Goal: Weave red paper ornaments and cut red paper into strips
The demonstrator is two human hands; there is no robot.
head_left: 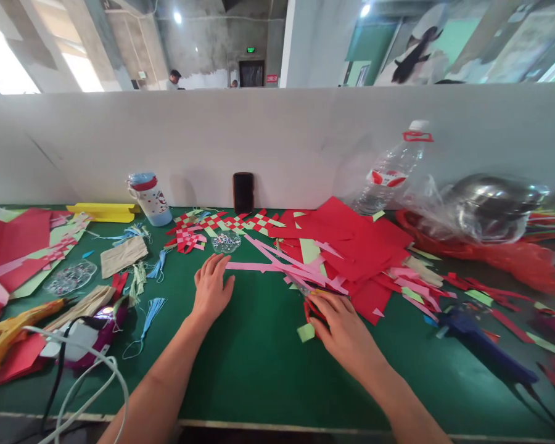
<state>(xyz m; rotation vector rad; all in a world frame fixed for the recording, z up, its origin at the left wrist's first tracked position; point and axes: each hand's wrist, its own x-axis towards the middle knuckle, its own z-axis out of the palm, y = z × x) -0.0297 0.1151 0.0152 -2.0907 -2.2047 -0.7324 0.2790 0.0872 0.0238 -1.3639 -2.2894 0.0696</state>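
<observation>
The left hand (211, 290) lies open and released, palm down on the green mat (254, 376), its fingertips just short of the pink strips (277, 265). It seems placed to steady the work area rather than hold anything. The right hand (346, 330) is curled around red-handled scissors (315, 312), and its fingers hide most of the blades, so whether paper lies between them cannot be told. A pale green scrap (306, 332) sits just beside that hand, near the bench's middle.

The pink strips fan out toward the scissors from a pile of red paper squares (346, 240), which keeps the loose ends within easy reach. Behind the left hand, toward the back edge, lie woven red paper mats (226, 221) and a clear dish of beads (226, 242). Blue tassels (150, 314) and a beige paper pouch (124, 256) sit nearer the left edge, beside red sheets (13, 246).

A blue glue gun (481, 342) lies toward the right edge, apparently kept apart from the paper. Along the back edge, a phone (243, 193) leans upright against the white partition (282, 145), between a flask (150, 200) and a plastic bottle (388, 172).
</observation>
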